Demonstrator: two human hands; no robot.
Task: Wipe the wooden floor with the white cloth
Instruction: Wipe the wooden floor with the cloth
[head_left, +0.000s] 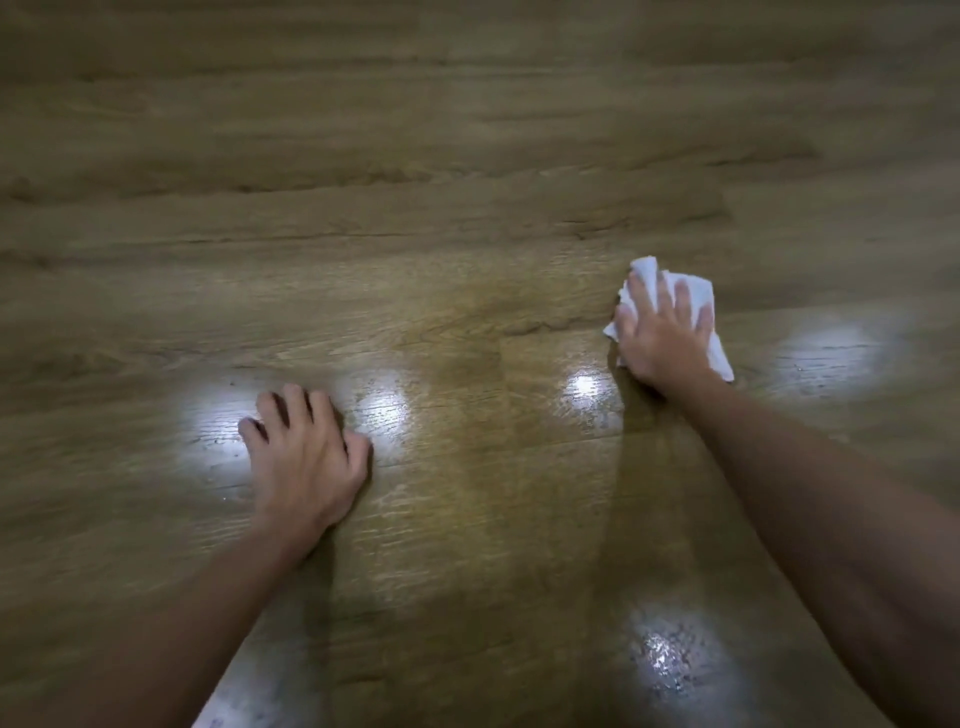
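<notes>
The wooden floor (467, 218) of brown planks fills the whole view. A crumpled white cloth (698, 291) lies on it at the right. My right hand (660, 338) lies flat on top of the cloth with fingers spread, pressing it onto the boards; cloth edges stick out beyond the fingertips and on the right of the wrist. My left hand (304, 452) rests palm down on the bare floor at the left, fingers apart, holding nothing.
Several bright light reflections shine on the glossy boards, one near my left hand (213, 431), one by the cloth (584, 387) and one at the lower right (670, 660). The far planks look blurred.
</notes>
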